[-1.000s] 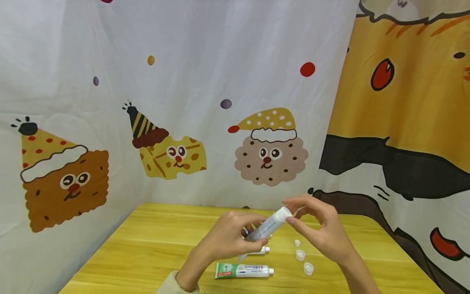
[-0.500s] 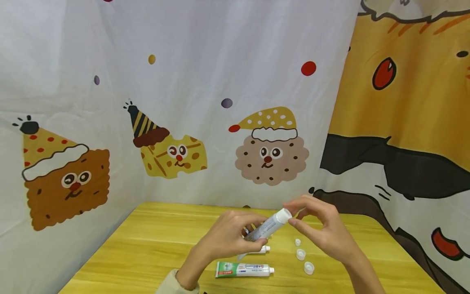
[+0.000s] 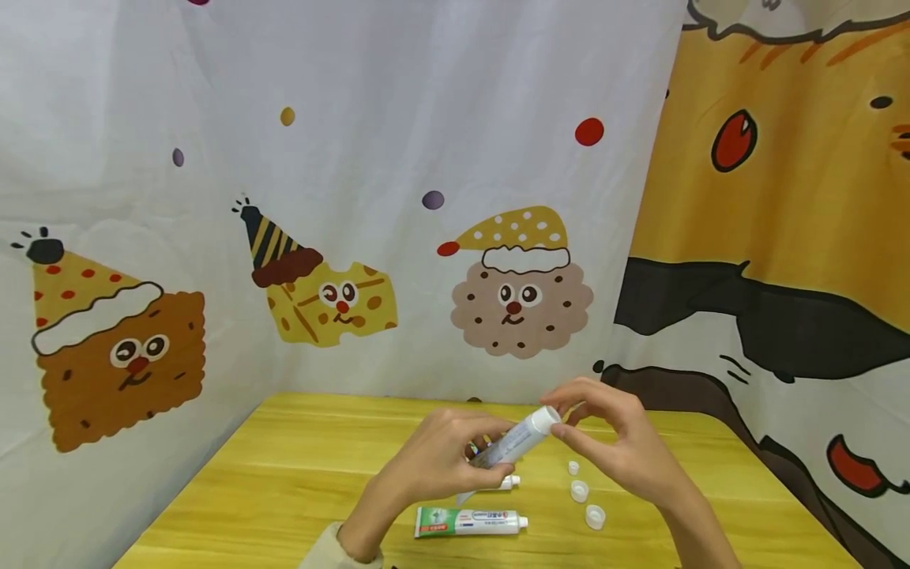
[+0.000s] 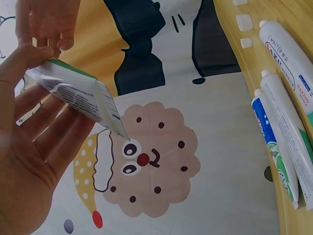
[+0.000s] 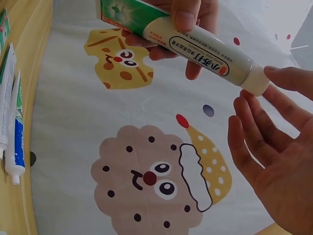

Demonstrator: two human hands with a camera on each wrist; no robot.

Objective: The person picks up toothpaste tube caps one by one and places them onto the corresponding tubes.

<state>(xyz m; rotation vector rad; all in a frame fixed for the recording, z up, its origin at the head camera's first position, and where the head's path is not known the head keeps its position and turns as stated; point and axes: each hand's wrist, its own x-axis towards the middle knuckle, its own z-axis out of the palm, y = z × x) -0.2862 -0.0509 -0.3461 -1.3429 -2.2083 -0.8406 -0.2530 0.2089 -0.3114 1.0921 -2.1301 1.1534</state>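
Tube [image 5: 208, 49]: green front [image 5: 134, 15], right wrist view, not head.

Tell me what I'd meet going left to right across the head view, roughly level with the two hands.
Brown cracker print on the curtain → left hand → the toothpaste tube it holds → right hand → red curved shape printed at far right.

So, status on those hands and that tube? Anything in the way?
Left hand holding toothpaste tube; right hand pinching its white cap. Tube tilted above table, cap on. Nothing visibly blocking the cap.
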